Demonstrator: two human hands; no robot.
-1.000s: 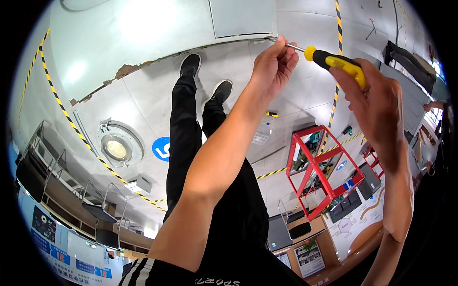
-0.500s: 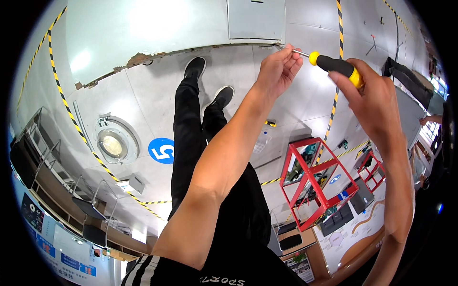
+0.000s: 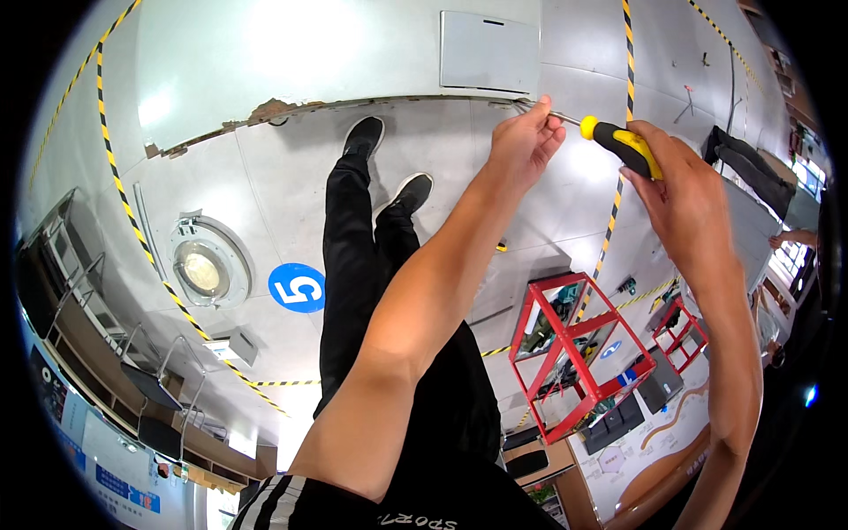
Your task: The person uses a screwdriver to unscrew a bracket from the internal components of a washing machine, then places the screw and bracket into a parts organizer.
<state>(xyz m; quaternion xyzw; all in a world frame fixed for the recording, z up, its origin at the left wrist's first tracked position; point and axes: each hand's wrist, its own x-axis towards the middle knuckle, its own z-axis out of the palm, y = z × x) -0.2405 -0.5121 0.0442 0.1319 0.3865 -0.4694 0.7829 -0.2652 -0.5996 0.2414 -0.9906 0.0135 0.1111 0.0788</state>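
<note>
My right hand (image 3: pixel 685 190) is closed round the yellow-and-black handle of a screwdriver (image 3: pixel 624 147). The thin metal shaft points left, toward the lower corner of a white appliance panel (image 3: pixel 336 53) with a rusted, chipped bottom edge. At that corner, just below a square grey hatch (image 3: pixel 490 53), the fingers of my left hand (image 3: pixel 530 137) pinch the shaft near its tip. Those fingers hide the tip itself and whatever it touches.
A round appliance door (image 3: pixel 208 265) lies on the tiled floor beside a blue floor sticker (image 3: pixel 299 288). Red metal frames (image 3: pixel 565 353) with tools stand at the right. Yellow-and-black tape marks the floor. Chairs (image 3: pixel 159 397) line the left side, and another person's legs (image 3: pixel 751 168) show far right.
The view has shifted slightly, so the panel sits lower in it. My right hand has turned on the handle, its fingers now further along it. My left hand keeps its place at the corner.
</note>
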